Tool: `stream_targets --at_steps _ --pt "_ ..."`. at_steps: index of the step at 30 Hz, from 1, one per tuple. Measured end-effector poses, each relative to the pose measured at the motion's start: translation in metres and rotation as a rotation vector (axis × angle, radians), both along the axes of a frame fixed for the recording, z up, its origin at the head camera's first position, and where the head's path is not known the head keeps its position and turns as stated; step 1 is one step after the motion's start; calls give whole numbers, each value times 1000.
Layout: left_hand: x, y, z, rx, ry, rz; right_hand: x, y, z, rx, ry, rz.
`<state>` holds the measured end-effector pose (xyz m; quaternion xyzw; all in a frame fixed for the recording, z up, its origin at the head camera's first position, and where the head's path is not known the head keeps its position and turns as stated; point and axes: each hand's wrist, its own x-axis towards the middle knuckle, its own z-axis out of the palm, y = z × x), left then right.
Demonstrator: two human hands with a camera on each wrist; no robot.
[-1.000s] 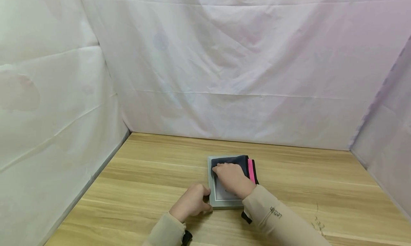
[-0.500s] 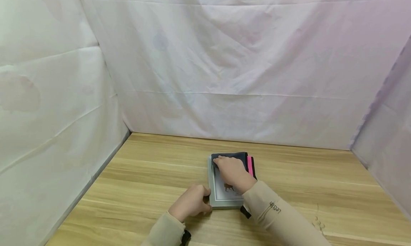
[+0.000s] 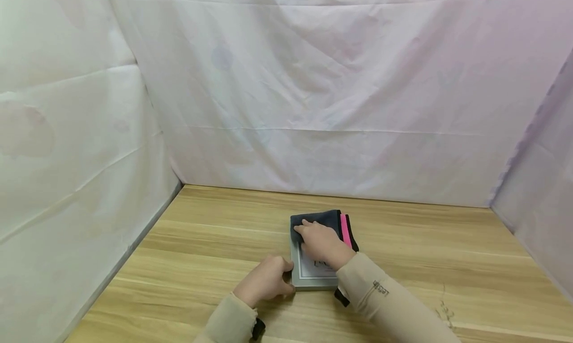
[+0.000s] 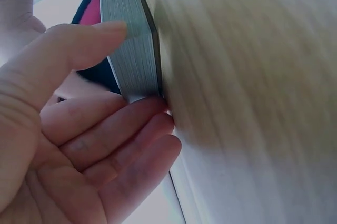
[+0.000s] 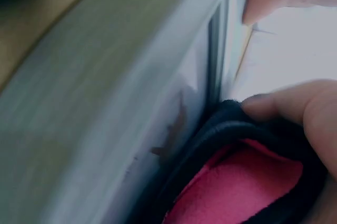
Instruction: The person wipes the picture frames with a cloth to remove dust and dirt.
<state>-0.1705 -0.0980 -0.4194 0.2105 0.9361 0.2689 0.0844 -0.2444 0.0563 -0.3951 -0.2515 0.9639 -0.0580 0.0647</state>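
Note:
A picture frame point(image 3: 315, 285) with a silvery-grey border lies flat on the table. My left hand point(image 3: 265, 279) holds its near left corner; in the left wrist view the thumb presses one edge point(image 4: 129, 50) and the fingertips touch round the corner. A folded dark blue cloth point(image 3: 330, 218) with pink inside and black trim lies over the frame's far part, overhanging its right side. My right hand point(image 3: 323, 242) presses on this cloth, its visible fingers stretched out and slightly spread. In the right wrist view the pink inner fold point(image 5: 247, 182) shows. Hand and cloth hide much of the picture.
Wood-grain table top point(image 3: 215, 243) surrounds the frame. Whitish curtains stand behind point(image 3: 331, 99) and on the left point(image 3: 67, 149), with another on the right point(image 3: 541, 184).
The cloth has shifted away from me and slightly left over the frame, with my right hand on it. The right fingers have spread. My left hand stays at the corner.

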Motion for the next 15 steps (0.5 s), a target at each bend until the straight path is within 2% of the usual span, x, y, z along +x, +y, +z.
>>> stream_targets --at_steps 2,5,15 --pt "0 1 0 -8 9 -1 -2 1 -3 -11 -58 -13" --pt "0 2 0 3 19 8 -4 1 -6 -13 -101 -13" --pt "1 5 2 12 13 22 -1 -1 -9 1 -113 -1"
